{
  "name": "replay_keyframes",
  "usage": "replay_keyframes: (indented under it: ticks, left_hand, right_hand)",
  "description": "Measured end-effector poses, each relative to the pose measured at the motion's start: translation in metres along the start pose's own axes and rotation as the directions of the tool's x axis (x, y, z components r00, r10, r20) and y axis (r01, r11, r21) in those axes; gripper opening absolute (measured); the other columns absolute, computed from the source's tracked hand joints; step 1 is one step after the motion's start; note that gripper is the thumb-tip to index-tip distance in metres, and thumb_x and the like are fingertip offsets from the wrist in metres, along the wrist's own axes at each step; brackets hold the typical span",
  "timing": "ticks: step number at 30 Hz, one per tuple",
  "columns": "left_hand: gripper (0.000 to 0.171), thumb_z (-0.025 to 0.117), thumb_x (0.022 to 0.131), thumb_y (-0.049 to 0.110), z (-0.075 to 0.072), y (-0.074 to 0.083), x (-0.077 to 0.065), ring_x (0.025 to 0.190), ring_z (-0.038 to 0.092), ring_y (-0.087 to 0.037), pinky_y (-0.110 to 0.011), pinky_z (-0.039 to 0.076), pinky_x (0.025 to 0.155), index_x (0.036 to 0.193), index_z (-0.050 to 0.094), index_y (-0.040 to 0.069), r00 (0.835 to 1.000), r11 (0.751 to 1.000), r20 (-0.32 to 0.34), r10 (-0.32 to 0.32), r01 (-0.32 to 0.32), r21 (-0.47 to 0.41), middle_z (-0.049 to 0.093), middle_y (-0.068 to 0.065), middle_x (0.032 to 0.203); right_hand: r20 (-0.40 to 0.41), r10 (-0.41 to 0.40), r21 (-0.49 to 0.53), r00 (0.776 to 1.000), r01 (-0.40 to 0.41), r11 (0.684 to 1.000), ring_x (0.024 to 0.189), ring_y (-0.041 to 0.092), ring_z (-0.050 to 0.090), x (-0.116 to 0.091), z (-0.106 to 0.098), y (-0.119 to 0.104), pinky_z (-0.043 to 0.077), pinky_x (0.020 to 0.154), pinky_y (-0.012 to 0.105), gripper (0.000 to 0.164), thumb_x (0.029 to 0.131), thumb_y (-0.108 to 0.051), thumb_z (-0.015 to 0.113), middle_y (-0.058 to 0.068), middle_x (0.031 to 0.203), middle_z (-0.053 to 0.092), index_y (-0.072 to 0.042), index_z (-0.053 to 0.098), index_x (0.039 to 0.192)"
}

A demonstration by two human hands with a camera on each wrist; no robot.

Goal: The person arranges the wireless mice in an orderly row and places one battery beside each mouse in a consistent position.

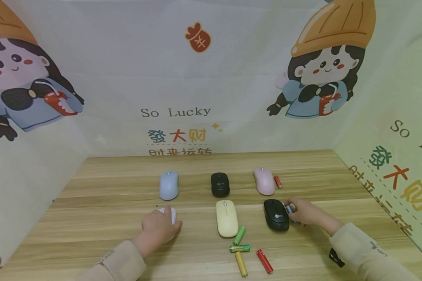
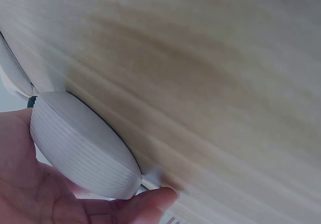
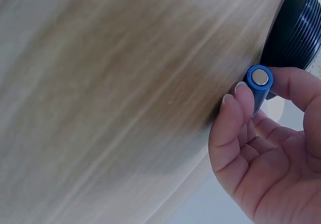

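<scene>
My left hand [image 1: 157,227] lies over a white computer mouse [image 2: 83,143] on the table's left side and grips it, fingers along its ribbed side in the left wrist view. The hand covers most of that mouse in the head view. At the right, my right hand [image 1: 306,212] pinches a blue battery [image 3: 259,79] between thumb and fingertips. One flat metal end of the battery faces the right wrist camera. Just left of these fingers sits a black mouse [image 1: 276,214] with a pale logo, close beside the battery.
Behind stand a blue mouse [image 1: 169,185], a small black mouse [image 1: 220,184] and a pink mouse [image 1: 264,181] beside a red battery [image 1: 278,182]. A yellow mouse [image 1: 227,218] is central. Nearer lie green batteries [image 1: 239,235], a yellow battery [image 1: 241,264] and another red battery [image 1: 265,261].
</scene>
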State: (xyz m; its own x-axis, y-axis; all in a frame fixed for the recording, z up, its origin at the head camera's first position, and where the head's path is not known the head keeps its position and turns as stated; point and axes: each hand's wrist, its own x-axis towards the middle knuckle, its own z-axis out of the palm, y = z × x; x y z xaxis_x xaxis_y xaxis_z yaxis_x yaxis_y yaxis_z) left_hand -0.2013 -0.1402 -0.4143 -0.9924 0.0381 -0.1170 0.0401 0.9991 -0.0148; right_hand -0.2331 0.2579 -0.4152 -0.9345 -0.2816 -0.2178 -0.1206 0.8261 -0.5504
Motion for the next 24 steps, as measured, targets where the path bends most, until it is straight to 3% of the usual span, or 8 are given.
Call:
replay_keyframes:
  ticks: [9,16,24]
  left_hand:
    - [0.068,0.051,0.087,0.049,0.0,0.001,-0.001,0.058,0.05,-0.022,-0.033,0.044,0.046,0.131,0.043,-0.002,1.0,1.0,-0.023,0.011,-0.01,0.01,0.059,-0.027,0.084]
    - [0.067,0.051,0.087,0.048,0.0,0.001,-0.001,0.058,0.051,-0.023,-0.033,0.044,0.045,0.13,0.044,-0.002,0.999,1.0,-0.036,0.015,-0.015,0.009,0.059,-0.028,0.085]
    - [0.067,0.051,0.087,0.049,0.001,0.0,-0.001,0.056,0.049,-0.022,-0.032,0.044,0.045,0.131,0.043,-0.002,0.999,1.0,-0.028,0.015,-0.014,0.016,0.058,-0.027,0.082]
  right_hand:
    - [0.006,-0.023,0.009,1.0,0.023,1.0,0.048,0.013,0.05,-0.003,-0.003,0.0,0.044,0.044,0.026,0.038,0.082,-0.003,0.057,0.008,0.071,0.052,0.008,0.048,0.116]
    - [0.028,0.009,0.003,1.0,-0.009,1.0,0.05,0.015,0.053,-0.011,-0.017,-0.007,0.047,0.047,0.03,0.052,0.085,-0.013,0.057,0.008,0.069,0.054,0.011,0.039,0.127]
    - [-0.083,-0.034,-0.081,0.996,0.028,0.996,0.047,0.012,0.047,-0.014,-0.038,-0.027,0.042,0.045,0.026,0.044,0.086,-0.011,0.053,0.009,0.069,0.055,0.014,0.044,0.122]
